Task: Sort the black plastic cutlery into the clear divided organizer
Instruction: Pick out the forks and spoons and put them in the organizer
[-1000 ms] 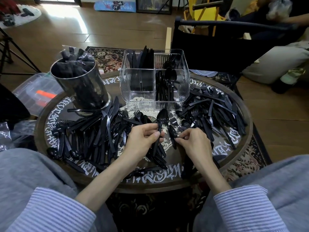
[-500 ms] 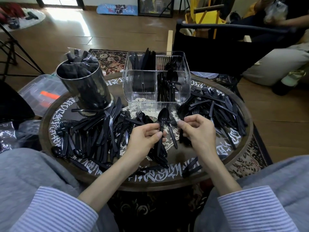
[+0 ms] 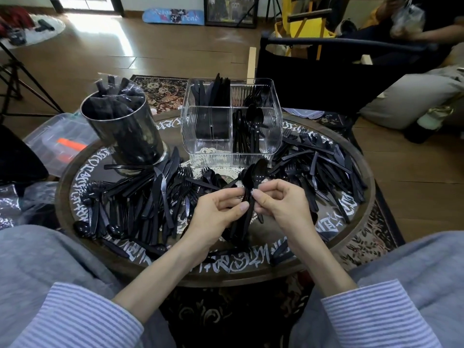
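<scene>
Black plastic knives, forks and spoons lie scattered in heaps (image 3: 150, 197) over a round patterned table (image 3: 82, 156). The clear divided organizer (image 3: 208, 136) stands at the table's back centre, with knives in its rear left compartment, forks in the rear right and spoons in the front right. My left hand (image 3: 216, 214) grips the handles of black spoons (image 3: 256, 172), bowls pointing up. My right hand (image 3: 278, 204) pinches a spoon handle against that same bunch, right beside my left thumb.
A shiny metal cup (image 3: 125, 131) stuffed with wrapped cutlery stands at the table's back left. A black chair (image 3: 313, 79) and a seated person (image 3: 414, 96) are behind the table on the right. A clear lidded box (image 3: 55, 141) sits on the floor to the left.
My right hand has lifted a spoon off the table and brought it left to the spoons in my left hand. Both hands rose slightly.
</scene>
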